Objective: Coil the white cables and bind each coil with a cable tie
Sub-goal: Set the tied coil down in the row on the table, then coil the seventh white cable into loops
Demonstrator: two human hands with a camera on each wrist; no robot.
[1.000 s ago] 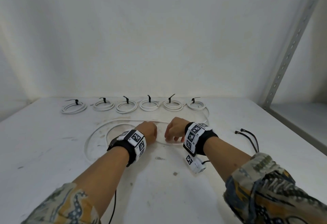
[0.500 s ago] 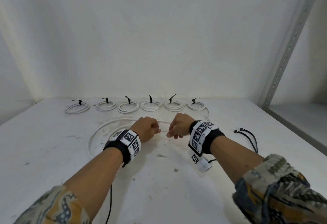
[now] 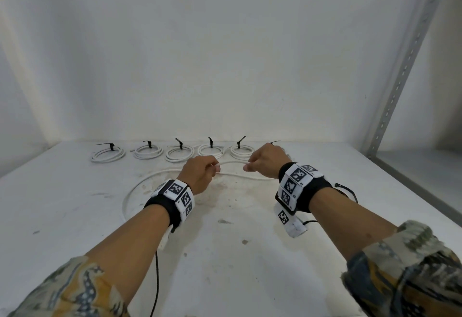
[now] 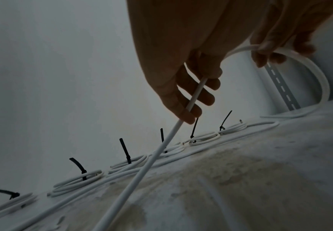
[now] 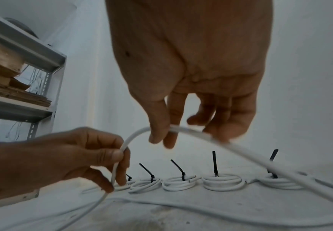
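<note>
A loose white cable (image 3: 140, 186) lies in a wide loop on the white table (image 3: 75, 216). My left hand (image 3: 212, 166) grips one stretch of it, lifted off the table, and the cable (image 4: 142, 171) runs down from the curled fingers (image 4: 193, 96). My right hand (image 3: 247, 166) pinches the same cable (image 5: 240, 150) between thumb and forefinger (image 5: 167, 137). A short arc of cable (image 3: 232, 163) spans the gap between the hands. Several bound coils (image 3: 178, 153) with black ties stand in a row along the back wall; the rightmost is mostly hidden behind my right hand.
Loose black cable ties (image 3: 348, 190) lie on the table right of my right wrist. A perforated metal upright (image 3: 400, 79) rises at the right edge. A shelf with cardboard (image 5: 13, 70) stands to the left in the right wrist view.
Both hands have lifted from the table with the cable and moved apart and toward the back. The cable now arcs between them.
</note>
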